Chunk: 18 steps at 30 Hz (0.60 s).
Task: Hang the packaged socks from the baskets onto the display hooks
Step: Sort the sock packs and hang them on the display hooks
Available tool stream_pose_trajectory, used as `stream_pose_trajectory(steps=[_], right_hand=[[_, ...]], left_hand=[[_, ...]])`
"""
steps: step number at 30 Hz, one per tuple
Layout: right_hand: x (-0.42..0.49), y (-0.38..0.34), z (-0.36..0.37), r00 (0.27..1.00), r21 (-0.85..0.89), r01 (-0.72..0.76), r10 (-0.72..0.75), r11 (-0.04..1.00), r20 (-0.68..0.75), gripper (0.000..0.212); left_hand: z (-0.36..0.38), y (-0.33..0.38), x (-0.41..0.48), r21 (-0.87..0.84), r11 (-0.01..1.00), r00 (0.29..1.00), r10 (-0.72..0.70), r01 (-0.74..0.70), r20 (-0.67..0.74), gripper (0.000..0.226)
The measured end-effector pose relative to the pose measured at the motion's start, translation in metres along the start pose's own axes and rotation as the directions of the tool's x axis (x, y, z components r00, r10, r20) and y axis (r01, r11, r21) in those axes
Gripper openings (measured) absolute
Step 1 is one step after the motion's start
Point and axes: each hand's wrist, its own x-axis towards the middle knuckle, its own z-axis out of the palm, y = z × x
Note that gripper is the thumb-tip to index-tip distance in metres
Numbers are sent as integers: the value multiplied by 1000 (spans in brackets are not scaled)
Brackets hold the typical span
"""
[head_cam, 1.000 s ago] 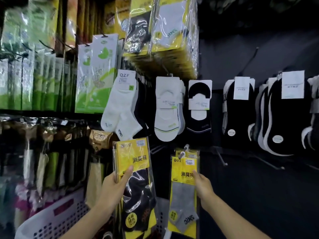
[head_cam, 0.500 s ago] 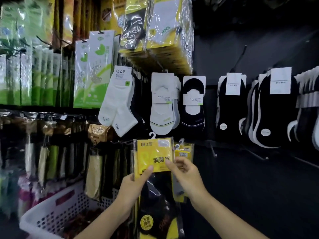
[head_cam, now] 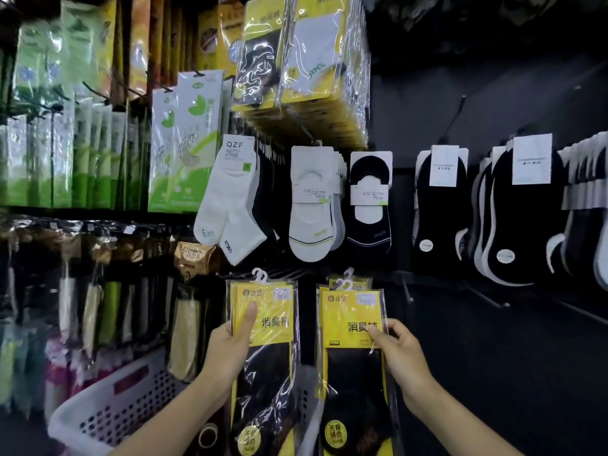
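My left hand (head_cam: 235, 343) grips a small stack of yellow packs of black socks (head_cam: 266, 363) by its left edge, thumb across the front, white hanger hooks on top. My right hand (head_cam: 399, 353) pinches a single yellow pack of black socks (head_cam: 353, 373) at its right edge. That pack is in front of more yellow packs (head_cam: 352, 282) hanging on a low display hook. A white perforated basket (head_cam: 108, 413) sits at the lower left, below my left arm.
Bare display hooks (head_cam: 408, 291) jut from the dark wall to the right of the held pack. Above hang white and black socks (head_cam: 312, 205) and a thick bundle of yellow packs (head_cam: 302, 60). Green and brown packets (head_cam: 82, 153) fill the racks on the left.
Half a second ago both hands held the stack together. Now my right hand has drawn one pack off to the right, and my left hand keeps the others on the left.
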Motion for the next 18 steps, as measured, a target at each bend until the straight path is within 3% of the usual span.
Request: stream_pose_trajectory(steps=[9,14,18], right_hand=[[30,12,25,999,-109,-33,30,993,-27,18],[47,28,29,977,16,-195,196,981,-87,29],[54,39,29,941,113,-284,299,952,-156,15]], left_hand=[[-15,-4,16,25,999,998,-26,28,-59,62],[-12,-4,14,13,996,996,-82,83,-31,61],[-5,0,2,-24,994,995,-102,103,11,52]])
